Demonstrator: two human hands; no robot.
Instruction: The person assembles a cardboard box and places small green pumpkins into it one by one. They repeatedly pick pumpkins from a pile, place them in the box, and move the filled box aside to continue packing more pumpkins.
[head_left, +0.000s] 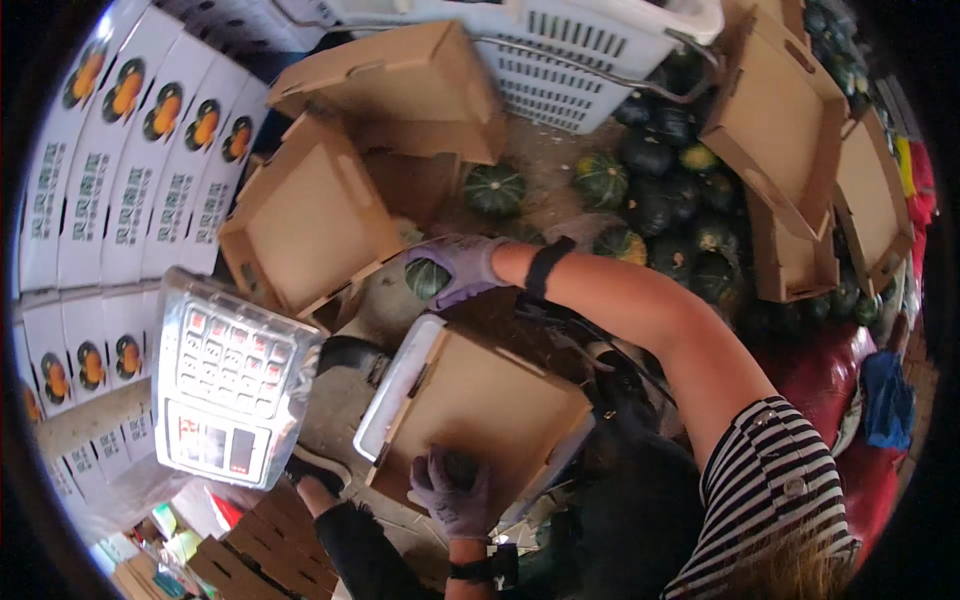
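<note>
My right hand (469, 270), in a pale purple glove, grips a small green striped squash (427, 278) beside a tilted cardboard tray. My left hand (450, 495), gloved alike, reaches down into an open cardboard box (487, 405). Its fingers are around a dark green squash (459, 466), partly hidden by the glove and shadow. That box rests at an angle on the pale platform of a scale (375, 420). To the left stands a scale's keypad and display panel (225, 382), washed out by glare.
Open cardboard trays (307, 217) lie beyond my right hand. Printed white cartons (142, 172) are stacked at left. A white plastic basket (562, 67) stands at the top. Squashes (667, 202) pile up at right, beside more cardboard trays (787, 112). Someone's shoe (319, 469) shows near the panel.
</note>
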